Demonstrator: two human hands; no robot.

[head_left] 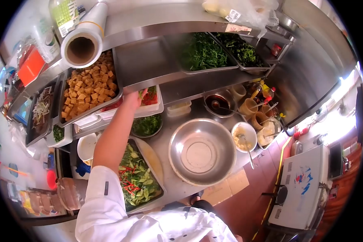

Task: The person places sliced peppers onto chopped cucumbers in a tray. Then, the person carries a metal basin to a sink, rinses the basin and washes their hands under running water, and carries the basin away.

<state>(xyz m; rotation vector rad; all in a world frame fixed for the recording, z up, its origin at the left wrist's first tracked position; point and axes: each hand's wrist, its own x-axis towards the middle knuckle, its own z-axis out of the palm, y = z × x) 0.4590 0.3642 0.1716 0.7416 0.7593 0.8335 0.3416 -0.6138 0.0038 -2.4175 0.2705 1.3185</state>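
My left arm reaches up and forward, and my left hand (136, 97) is at a white tray (159, 105) under the steel shelf. Cut red peppers (150, 98) lie in that tray. My fingers look curled, with bits of cut green vegetable (141, 94) at them; the shelf edge is close above and the fingers are partly hidden. Below the hand is a bowl of leafy greens (147, 126). A large steel basin (201, 152) with nothing in it stands on the counter in front of me. Only a sliver of what may be my right hand (238, 238) shows at the bottom edge.
A tray of tofu cubes (90, 89) and trays of chopped greens (207, 52) rest on the shelf. Green leaves with red chillies (136, 179) fill a tray nearby. To the right are a white bowl with a spoon (243, 139) and a pot of dark sauce (218, 102).
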